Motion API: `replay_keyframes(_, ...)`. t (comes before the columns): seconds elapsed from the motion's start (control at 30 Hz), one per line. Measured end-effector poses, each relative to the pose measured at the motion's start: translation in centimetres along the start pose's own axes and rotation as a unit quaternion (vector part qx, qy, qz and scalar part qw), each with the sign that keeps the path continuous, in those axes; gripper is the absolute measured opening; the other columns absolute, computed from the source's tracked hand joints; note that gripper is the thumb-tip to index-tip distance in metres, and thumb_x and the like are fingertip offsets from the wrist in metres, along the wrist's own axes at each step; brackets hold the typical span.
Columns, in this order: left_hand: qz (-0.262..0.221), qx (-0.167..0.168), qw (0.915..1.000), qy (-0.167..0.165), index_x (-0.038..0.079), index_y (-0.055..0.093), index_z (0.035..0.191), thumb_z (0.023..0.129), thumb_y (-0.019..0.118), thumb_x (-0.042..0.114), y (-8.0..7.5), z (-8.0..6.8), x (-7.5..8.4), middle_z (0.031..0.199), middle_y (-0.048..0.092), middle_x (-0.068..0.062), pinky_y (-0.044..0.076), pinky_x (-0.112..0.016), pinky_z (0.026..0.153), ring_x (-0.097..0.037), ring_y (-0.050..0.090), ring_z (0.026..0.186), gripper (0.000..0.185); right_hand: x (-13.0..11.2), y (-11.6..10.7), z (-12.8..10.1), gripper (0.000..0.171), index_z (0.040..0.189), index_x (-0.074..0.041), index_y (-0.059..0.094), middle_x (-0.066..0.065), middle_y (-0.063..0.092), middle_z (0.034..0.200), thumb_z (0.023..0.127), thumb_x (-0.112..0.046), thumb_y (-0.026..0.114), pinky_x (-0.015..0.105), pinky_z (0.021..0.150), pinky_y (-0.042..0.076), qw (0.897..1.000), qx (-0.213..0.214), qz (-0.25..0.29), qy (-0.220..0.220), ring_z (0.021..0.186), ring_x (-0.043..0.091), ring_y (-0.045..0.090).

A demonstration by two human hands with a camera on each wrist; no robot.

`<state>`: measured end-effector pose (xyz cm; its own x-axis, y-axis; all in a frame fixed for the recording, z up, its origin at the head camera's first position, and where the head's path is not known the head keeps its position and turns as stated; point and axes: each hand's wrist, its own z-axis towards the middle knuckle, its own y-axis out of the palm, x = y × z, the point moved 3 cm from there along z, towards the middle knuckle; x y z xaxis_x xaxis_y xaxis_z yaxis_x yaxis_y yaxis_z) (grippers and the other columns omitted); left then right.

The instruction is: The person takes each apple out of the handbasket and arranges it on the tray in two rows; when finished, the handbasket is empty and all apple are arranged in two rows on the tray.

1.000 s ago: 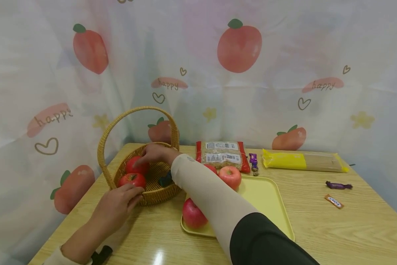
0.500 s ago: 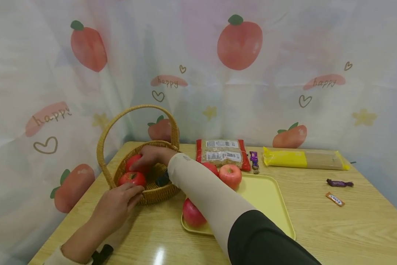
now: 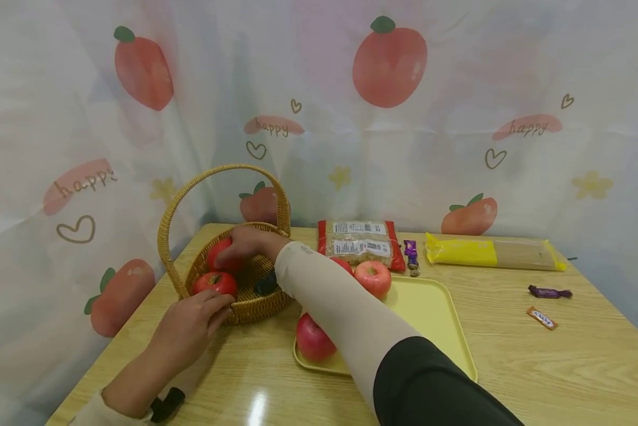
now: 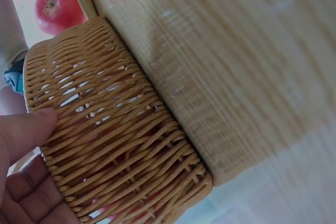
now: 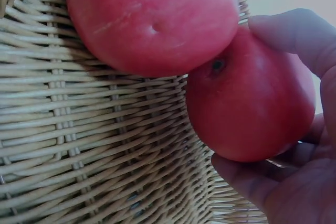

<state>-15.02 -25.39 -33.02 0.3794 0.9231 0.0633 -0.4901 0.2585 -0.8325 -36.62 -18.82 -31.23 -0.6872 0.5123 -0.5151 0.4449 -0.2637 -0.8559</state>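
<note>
At left of the head view, the tomato [image 3: 220, 255] has been closed on by the right hand [image 3: 251, 244] inside the wicker basket [image 3: 252, 307], whose wall stays pressed by the left hand [image 3: 188, 331]'s straight fingers.

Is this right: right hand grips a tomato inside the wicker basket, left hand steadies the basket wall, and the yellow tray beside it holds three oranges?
Not quite. The yellow tray holds apples, not oranges; the head view shows them red. The rest holds: the right hand grips a tomato inside the wicker basket, clear in the right wrist view, and the left hand rests on the basket wall.
</note>
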Motion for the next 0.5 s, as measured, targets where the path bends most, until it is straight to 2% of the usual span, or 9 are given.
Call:
replay_keyframes(0.13, 0.001, 0.003, 1.0, 0.007, 0.015, 0.078, 0.102, 0.084, 0.086, 0.011, 0.0, 0.0, 0.0, 0.095, 0.073, 0.003, 0.057, -0.04, 0.062, -0.017, 0.071, 0.077, 0.02, -0.3, -0.7, -0.6, 0.044, 0.113, -0.014, 0.067, -0.003, 0.067, 0.102, 0.089, -0.051, 0.074, 0.021, 0.077, 0.052, 1.0, 0.004, 0.011, 0.004, 0.09, 0.014, 0.064)
replay_keyframes(0.27, 0.005, 0.007, 0.9999, 0.015, 0.013, 0.078, 0.102, 0.083, 0.087, 0.011, 0.1, 0.1, -0.1, 0.094, 0.074, 0.002, 0.057, -0.039, 0.061, -0.017, 0.071, 0.076, 0.021, -0.5, -1.6, -0.9, 0.048, 0.117, -0.013, 0.067, -0.004, 0.068, 0.105, 0.089, -0.052, 0.074, 0.021, 0.079, 0.052, 1.0, 0.011, 0.002, 0.007, 0.093, 0.013, 0.064)
replay_keyframes(0.5, 0.005, -0.021, 0.9998, -0.001, 0.012, 0.078, 0.105, 0.086, 0.085, 0.012, 0.1, 0.2, -0.2, 0.095, 0.074, -0.001, 0.056, -0.04, 0.062, -0.02, 0.071, 0.076, 0.021, -0.3, -2.8, -1.9, 0.055, 0.129, -0.012, 0.065, -0.003, 0.066, 0.113, 0.089, -0.048, 0.077, 0.022, 0.084, 0.052, 0.999, 0.028, 0.033, 0.0, 0.099, 0.012, 0.062)
